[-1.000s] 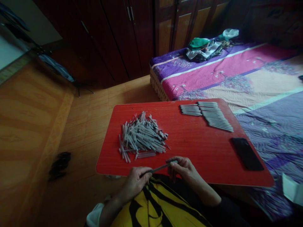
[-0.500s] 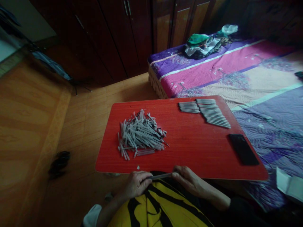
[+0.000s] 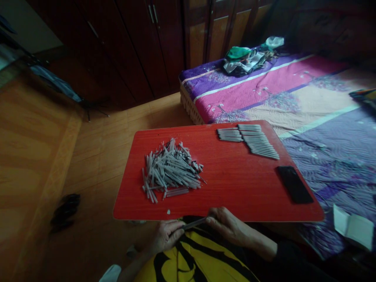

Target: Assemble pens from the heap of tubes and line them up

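Observation:
My left hand (image 3: 169, 234) and my right hand (image 3: 225, 224) grip opposite ends of a slim grey tube (image 3: 195, 223), which looks like a pen barrel. It is held in front of my body, at the near edge of the red table (image 3: 229, 192). My fingers cover both of its ends. Beyond my left hand lies a loose pile of similar pale tubes (image 3: 172, 168), mixed with thin dark pieces. At the far right of the table, grey sticks with dark ends lie side by side in a short row (image 3: 229, 135) and a longer row (image 3: 258, 141).
A black phone (image 3: 294, 184) lies near the table's right edge, and a small white scrap (image 3: 168, 212) by the near edge. To the right is a bed (image 3: 293, 100) with a bundle of cloth (image 3: 245, 59) and an open notebook (image 3: 353, 226). Dark wardrobes (image 3: 141, 51) stand behind.
The camera view has shifted slightly. Both hands still hold the tube, which now slants more, its right end higher. The pile and the rows look the same.

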The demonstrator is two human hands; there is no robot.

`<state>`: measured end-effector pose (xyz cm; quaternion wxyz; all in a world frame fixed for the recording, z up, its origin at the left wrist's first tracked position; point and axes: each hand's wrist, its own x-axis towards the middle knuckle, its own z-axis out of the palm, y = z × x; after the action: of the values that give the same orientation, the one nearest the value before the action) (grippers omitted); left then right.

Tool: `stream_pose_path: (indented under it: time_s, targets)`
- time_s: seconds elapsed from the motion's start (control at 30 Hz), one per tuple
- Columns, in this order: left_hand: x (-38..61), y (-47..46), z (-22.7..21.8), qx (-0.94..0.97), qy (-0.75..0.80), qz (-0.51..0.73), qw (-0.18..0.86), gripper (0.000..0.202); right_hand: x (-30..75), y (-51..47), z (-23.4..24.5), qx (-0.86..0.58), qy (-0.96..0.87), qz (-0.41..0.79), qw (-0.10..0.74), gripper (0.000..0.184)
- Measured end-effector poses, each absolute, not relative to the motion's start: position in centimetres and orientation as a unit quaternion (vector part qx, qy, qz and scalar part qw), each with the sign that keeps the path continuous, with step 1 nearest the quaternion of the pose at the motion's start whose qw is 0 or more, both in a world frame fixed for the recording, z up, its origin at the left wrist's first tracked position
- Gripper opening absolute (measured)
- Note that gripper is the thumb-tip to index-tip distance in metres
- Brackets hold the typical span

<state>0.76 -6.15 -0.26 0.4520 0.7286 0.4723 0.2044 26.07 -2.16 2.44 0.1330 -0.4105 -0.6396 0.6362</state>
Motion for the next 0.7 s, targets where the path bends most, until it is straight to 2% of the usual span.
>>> stream_pose_path:
  time_s: [0.1,0.3,0.47,0.53,0.6,0.7]
  targets:
    - [1.4,-5.4,0.2,0.664,0.521,0.208,0.495,0.028,25.8,-1.3,1.3,-0.414,-0.579,0.681,0.171,0.041]
    - [4.9,-2.8,-0.6,0.548,0.605,0.249,0.52,0.038,22.7,0.1,-2.3,-0.436,-0.319,0.738,0.403,0.038]
    - [6.5,-0.8,-2.4,0.566,0.596,0.265,0.505,0.048,22.6,2.7,-6.4,-0.473,-0.198,0.727,0.456,0.032]
    - [6.1,-0.7,-2.8,0.555,0.611,0.284,0.488,0.057,24.9,5.7,-8.3,-0.53,-0.127,0.691,0.476,0.025]
    - [5.5,-1.2,-3.4,0.534,0.634,0.288,0.479,0.057,28.1,9.6,-9.9,-0.559,-0.096,0.666,0.485,0.017]
    - [4.2,-2.8,-4.9,0.49,0.678,0.274,0.475,0.058,33.0,15.2,-11.7,-0.603,-0.048,0.629,0.488,0.016]
